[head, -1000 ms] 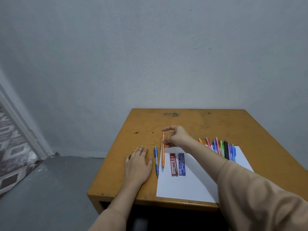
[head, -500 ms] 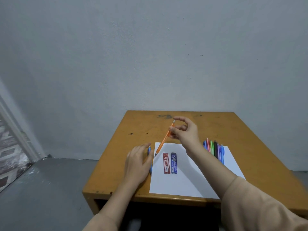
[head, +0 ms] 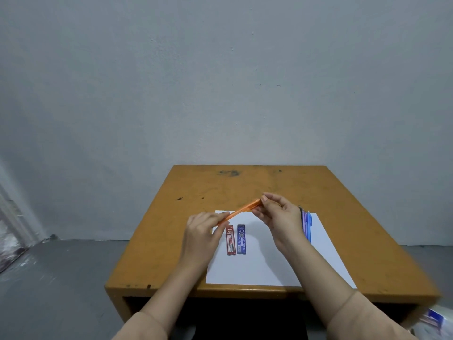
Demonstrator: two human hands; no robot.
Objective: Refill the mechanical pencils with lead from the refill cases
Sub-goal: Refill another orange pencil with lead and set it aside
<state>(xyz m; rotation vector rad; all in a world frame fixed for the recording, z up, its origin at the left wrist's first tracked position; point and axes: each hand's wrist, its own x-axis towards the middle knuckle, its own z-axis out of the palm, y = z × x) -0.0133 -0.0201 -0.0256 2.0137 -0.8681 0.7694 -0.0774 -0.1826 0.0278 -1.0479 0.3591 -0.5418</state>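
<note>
Grey wall backs an ochre tabletop (head: pixel 159 241) in the head view. I see both hands raised over a white sheet (head: pixel 269 266). The left hand (head: pixel 203 231), at the sheet's 10 o'clock, has its grip pinched on the lower end of an orange mechanical pencil (head: pixel 241 212). The right hand (head: pixel 279 217), at 12 o'clock, has its grip pinched on the upper end. A red refill case (head: pixel 231 240) and a blue refill case (head: pixel 241 239) lie side by side on the sheet. More pencils (head: pixel 307 224) lie at 2 o'clock, partly hidden.
</note>
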